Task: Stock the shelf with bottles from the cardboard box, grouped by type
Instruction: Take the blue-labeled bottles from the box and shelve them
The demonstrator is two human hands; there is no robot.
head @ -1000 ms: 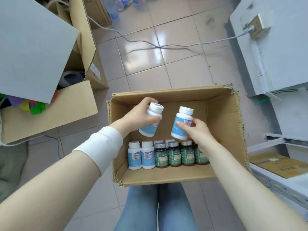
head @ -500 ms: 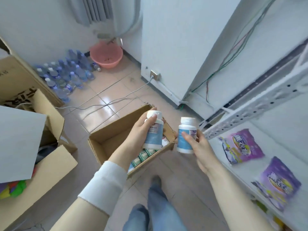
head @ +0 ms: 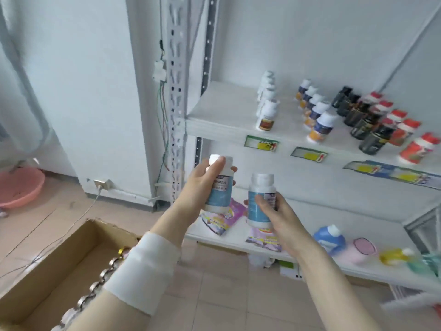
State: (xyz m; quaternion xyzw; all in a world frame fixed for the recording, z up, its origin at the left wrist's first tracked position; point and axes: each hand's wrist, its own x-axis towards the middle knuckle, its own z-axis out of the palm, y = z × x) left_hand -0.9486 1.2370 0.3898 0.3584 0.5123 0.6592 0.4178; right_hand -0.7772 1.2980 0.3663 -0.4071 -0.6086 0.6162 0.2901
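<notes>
My left hand (head: 202, 181) grips a white bottle with a blue label (head: 220, 192), held upright. My right hand (head: 276, 211) grips a second white blue-label bottle (head: 259, 199) beside it. Both are held in front of the white shelf (head: 224, 115), below its upper board. That board carries rows of bottles grouped by type: white ones (head: 267, 111), white-capped dark-label ones (head: 318, 123), black ones (head: 365, 123) and red-capped ones (head: 405, 134). The cardboard box (head: 59, 256) sits at lower left with several bottle caps (head: 100, 280) showing along its near side, partly hidden by my left forearm.
The lower shelf board (head: 372, 232) holds purple pouches (head: 222, 218), a blue jug (head: 330, 237), and pink and yellow items. A perforated steel upright (head: 175, 103) stands left of the shelf. A pink basin (head: 20, 187) and a wall socket with cable (head: 101, 185) are at left.
My view has swung up and right from the box to the shelf. Both hands have lifted the two blue-label bottles out of the box and carried them toward the shelf.
</notes>
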